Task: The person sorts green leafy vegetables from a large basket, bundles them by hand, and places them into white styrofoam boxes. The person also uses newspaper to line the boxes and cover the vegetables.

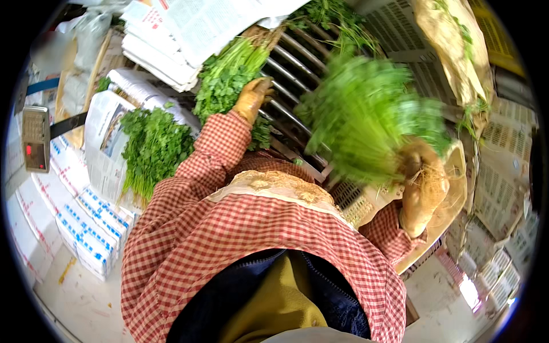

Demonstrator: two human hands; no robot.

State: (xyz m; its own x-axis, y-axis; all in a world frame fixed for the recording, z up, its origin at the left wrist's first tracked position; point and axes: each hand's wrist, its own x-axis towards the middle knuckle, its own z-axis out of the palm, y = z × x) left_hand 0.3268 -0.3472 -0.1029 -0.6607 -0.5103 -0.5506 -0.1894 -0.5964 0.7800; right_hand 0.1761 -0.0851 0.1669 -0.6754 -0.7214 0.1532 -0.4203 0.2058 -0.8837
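Observation:
My right hand [422,184], in a tan glove, grips a bunch of leafy green herbs [360,124] by its root end. The bunch is blurred by motion, its leaves fanned out over the metal bars. Fine roots cling to that glove. My left hand [253,100], also gloved, has its fingers curled against a coriander bunch [227,73] that lies on the rack of metal bars [291,64]; whether it holds any stems I cannot tell. Further left, another coriander bunch [156,148] lies on printed newspaper [103,150].
A stack of newspaper sheets [171,47] lies beyond my left hand. Loose greens [330,17] are at the far end of the bars. A scale display [36,139] stands at left above white boxes [85,231]. Plastic crates [497,171] line the right, near a tan tub [456,180].

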